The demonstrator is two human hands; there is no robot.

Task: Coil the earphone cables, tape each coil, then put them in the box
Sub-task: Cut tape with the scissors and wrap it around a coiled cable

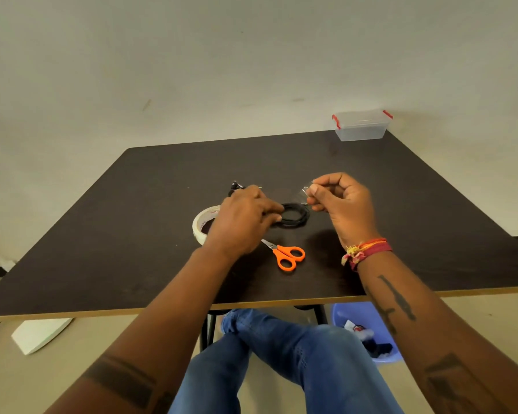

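Note:
A black coiled earphone cable (295,216) lies on the dark table (132,234) at its middle. My left hand (243,222) grips the coil's left side with curled fingers. To the right and slightly above the coil, my right hand (338,198) pinches a small piece of clear tape (307,189) between thumb and fingers. Behind my left hand another black earphone (237,186) shows in part. The tape roll (202,222) sits under my left wrist, half hidden. The clear box (361,125) with red clips stands at the table's far right corner, lid on.
Orange-handled scissors (286,253) lie just in front of the coil. Below the table's near edge are my crossed legs in jeans (281,354) and a blue bin (368,333) with scraps. A white board (39,334) lies on the floor at left.

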